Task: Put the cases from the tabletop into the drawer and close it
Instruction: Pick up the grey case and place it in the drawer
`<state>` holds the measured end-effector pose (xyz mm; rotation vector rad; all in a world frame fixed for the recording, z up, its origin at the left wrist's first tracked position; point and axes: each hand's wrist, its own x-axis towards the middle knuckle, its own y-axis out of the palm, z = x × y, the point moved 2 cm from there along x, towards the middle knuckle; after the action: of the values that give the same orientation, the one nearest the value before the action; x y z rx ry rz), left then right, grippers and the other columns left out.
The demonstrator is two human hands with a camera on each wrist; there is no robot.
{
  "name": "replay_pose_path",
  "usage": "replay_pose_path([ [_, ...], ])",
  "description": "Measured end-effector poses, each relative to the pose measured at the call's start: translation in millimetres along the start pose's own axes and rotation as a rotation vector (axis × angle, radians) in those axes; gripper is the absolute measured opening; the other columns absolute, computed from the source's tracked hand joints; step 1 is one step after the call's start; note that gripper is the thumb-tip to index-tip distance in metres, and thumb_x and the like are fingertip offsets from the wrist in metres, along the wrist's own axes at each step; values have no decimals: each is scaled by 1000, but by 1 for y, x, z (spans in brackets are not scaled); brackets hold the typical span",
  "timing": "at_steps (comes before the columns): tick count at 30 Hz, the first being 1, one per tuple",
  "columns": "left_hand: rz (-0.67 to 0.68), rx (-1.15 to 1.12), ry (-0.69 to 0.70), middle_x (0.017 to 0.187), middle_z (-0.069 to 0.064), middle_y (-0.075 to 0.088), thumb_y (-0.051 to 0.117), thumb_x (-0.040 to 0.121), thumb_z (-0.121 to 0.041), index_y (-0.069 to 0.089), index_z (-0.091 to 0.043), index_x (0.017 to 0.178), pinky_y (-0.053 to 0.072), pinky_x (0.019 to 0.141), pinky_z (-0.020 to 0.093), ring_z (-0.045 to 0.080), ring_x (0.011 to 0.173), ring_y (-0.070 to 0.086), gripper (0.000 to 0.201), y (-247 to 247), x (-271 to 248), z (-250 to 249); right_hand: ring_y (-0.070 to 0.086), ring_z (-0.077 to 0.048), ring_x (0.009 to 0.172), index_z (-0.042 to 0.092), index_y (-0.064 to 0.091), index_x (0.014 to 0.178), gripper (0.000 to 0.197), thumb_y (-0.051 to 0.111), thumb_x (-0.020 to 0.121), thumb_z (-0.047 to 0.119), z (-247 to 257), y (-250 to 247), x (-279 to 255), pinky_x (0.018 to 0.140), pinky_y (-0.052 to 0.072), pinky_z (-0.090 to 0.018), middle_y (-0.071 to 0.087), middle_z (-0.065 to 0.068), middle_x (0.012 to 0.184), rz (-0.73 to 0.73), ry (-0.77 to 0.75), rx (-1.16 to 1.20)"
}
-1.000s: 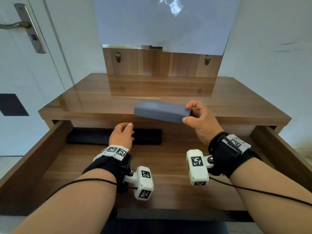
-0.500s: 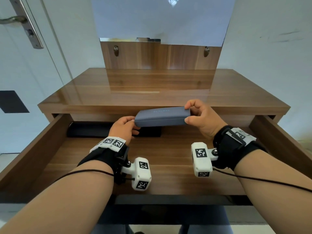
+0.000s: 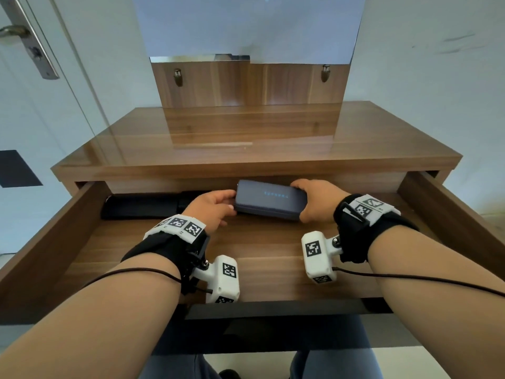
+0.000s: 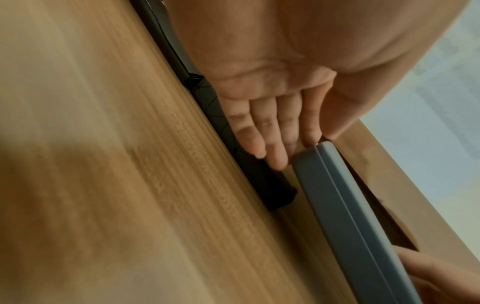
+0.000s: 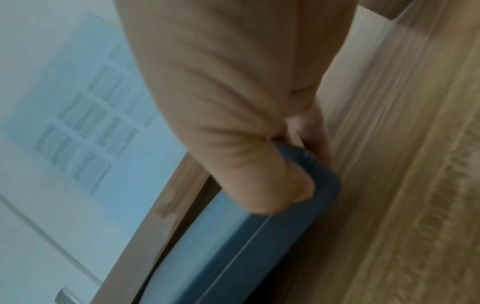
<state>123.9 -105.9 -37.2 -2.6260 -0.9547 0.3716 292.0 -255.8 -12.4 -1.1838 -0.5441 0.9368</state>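
Note:
A blue-grey case [image 3: 269,199] lies level at the back of the open drawer [image 3: 54,236], just under the tabletop's front edge. My right hand [image 3: 311,202] grips its right end, thumb on the front face [image 5: 233,246] and fingers behind. My left hand [image 3: 218,206] touches the left end of the case [image 4: 350,205] with nearly straight fingers [image 4: 275,156]. A black case [image 3: 142,206] lies along the drawer's back left, partly hidden by my left hand. I cannot tell whether the blue-grey case rests on the drawer floor.
The wooden tabletop [image 3: 246,138] has a mirror panel [image 3: 246,83] standing at its back. Bare wooden drawer floor [image 3: 273,247] stretches in front of both cases. A white door with a metal handle [image 3: 16,31] is at the left.
The blue-grey case came down from in front of the tabletop edge into the back of the drawer. My left hand moved right from the black case onto the blue-grey case's left end.

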Motion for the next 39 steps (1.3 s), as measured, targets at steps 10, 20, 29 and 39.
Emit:
replay_pose_path([
  [10,142,140,-32,140,5,51,55,89,-16,35,-18,143,48,72,25,17,113,54,58,11,1,7,56,-29,113,17,39,140,75,69,72,9,-32,-7,4,84,47,-28,52,-12,132,-56,168,92],
  [20,110,153,-83,146,7,44,57,88,-19,33,-20,145,48,85,33,23,125,50,62,7,-1,7,55,-29,115,17,40,140,72,66,74,5,-39,-3,5,90,48,-31,53,-13,133,-53,209,61],
  [29,115,184,-84,146,6,44,58,88,-22,36,-20,143,50,86,35,22,124,50,60,5,-3,6,50,-32,121,17,48,135,61,59,77,2,-38,5,15,102,40,-31,45,-17,137,-171,192,78],
  [39,106,218,-69,143,6,46,58,87,-24,39,-20,141,52,87,37,23,120,53,57,3,-2,6,50,-34,117,19,53,128,54,63,76,13,-30,2,11,98,44,-31,42,-15,135,-186,262,108],
])
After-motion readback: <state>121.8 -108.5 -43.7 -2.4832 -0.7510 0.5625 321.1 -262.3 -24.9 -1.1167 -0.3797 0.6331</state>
